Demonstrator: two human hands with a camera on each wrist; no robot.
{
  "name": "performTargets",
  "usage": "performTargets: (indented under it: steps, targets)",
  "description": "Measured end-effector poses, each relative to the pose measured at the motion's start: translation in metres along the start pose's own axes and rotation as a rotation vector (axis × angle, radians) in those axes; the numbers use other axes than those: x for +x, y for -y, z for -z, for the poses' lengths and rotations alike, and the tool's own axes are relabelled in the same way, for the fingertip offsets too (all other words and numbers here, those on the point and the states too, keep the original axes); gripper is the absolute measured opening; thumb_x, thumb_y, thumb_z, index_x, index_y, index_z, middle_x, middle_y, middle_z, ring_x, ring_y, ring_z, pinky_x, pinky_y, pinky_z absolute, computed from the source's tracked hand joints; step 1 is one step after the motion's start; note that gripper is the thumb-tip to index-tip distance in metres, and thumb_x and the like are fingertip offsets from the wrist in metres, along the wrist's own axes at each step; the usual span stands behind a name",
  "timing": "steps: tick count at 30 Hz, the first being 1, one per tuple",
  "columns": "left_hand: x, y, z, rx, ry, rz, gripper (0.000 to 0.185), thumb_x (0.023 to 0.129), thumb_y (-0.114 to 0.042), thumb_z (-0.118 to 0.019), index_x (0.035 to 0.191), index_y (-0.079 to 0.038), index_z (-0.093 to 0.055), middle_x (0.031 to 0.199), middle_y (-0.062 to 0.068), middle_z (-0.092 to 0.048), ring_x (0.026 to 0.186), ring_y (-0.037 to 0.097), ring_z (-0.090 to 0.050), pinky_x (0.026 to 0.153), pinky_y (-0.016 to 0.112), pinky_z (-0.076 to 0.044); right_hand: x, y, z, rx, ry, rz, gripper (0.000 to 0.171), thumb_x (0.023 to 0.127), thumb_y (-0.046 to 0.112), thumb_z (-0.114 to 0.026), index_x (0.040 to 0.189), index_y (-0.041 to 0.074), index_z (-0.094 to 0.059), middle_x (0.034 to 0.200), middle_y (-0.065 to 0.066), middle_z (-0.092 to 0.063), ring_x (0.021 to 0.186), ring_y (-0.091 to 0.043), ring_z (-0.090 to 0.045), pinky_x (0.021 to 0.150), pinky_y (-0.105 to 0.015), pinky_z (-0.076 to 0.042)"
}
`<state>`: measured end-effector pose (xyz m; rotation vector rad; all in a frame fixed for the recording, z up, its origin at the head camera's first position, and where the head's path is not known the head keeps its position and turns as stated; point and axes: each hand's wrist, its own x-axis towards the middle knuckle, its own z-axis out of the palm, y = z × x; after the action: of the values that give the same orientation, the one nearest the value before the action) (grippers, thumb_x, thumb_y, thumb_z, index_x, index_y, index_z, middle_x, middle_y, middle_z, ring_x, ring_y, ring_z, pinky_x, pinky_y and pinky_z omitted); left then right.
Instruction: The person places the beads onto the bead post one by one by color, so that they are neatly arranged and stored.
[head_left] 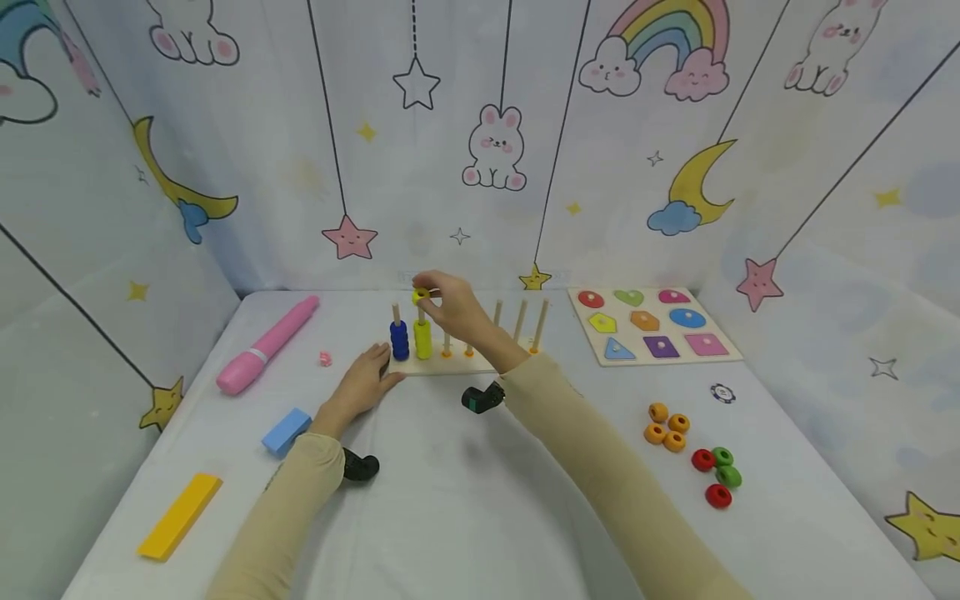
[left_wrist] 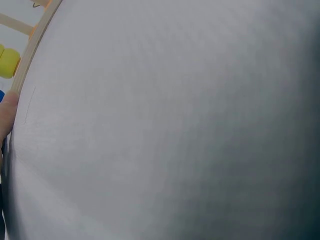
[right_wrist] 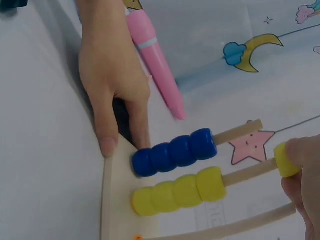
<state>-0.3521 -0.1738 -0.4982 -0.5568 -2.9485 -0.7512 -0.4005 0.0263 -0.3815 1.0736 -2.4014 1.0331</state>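
A wooden peg board [head_left: 442, 367] stands at the back of the table, with several upright pegs. Four-bead-high-looking stacks fill two pegs: blue beads [head_left: 400, 341] on the leftmost, yellow beads [head_left: 423, 341] on its neighbour. My right hand [head_left: 456, 307] pinches another yellow bead [right_wrist: 285, 161] between thumb and fingers, at the top of the yellow peg and apart from the stack below. With thumb at the front edge and fingers on the far side, my left hand [head_left: 363, 383] holds the board's left end. Only a thumb [left_wrist: 8, 111] of that hand shows in the left wrist view.
Orange beads [head_left: 655, 433], red beads [head_left: 718, 497] and green beads [head_left: 728, 477] lie at right, near a poker chip [head_left: 723, 393]. A shape puzzle [head_left: 611, 329] is behind. At left lie a pink wand-shaped toy [head_left: 273, 342], blue block [head_left: 287, 432] and yellow block [head_left: 180, 517].
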Motion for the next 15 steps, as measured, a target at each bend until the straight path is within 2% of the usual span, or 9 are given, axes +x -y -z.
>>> performTargets:
  steps: [7,10,15]
  targets:
    - [0.002,-0.002,-0.004,0.001,0.009,-0.013,0.067,0.095,-0.035,-0.056,0.137,0.014,-0.035,0.146,0.026,-0.032,0.137,0.040,-0.023,0.113,0.051,-0.018,-0.003,-0.006,-0.001,-0.042,0.002,-0.030,0.034,0.089,0.004,-0.064,0.122,0.000,-0.056,0.117,-0.010,-0.063,0.107,-0.017,-0.059,0.090,-0.012,-0.045]
    - [0.003,-0.001,-0.003,0.009,0.004,-0.014,0.067,0.095,-0.035,-0.055,0.137,0.014,-0.035,0.146,0.027,-0.031,0.137,0.041,-0.023,0.113,0.051,-0.017,-0.005,-0.006,0.002,-0.034,-0.044,-0.010,0.032,0.089,0.003,-0.064,0.120,0.000,-0.058,0.116,-0.010,-0.063,0.106,-0.018,-0.060,0.090,-0.013,-0.045]
    - [0.003,0.002,-0.003,0.017,0.009,0.014,0.068,0.095,-0.037,-0.055,0.137,0.014,-0.035,0.146,0.026,-0.031,0.137,0.040,-0.023,0.113,0.050,-0.017,-0.015,-0.004,0.011,0.042,-0.137,0.016,0.020,0.089,0.001,-0.063,0.109,-0.001,-0.062,0.105,-0.010,-0.067,0.098,-0.017,-0.063,0.084,-0.016,-0.050]
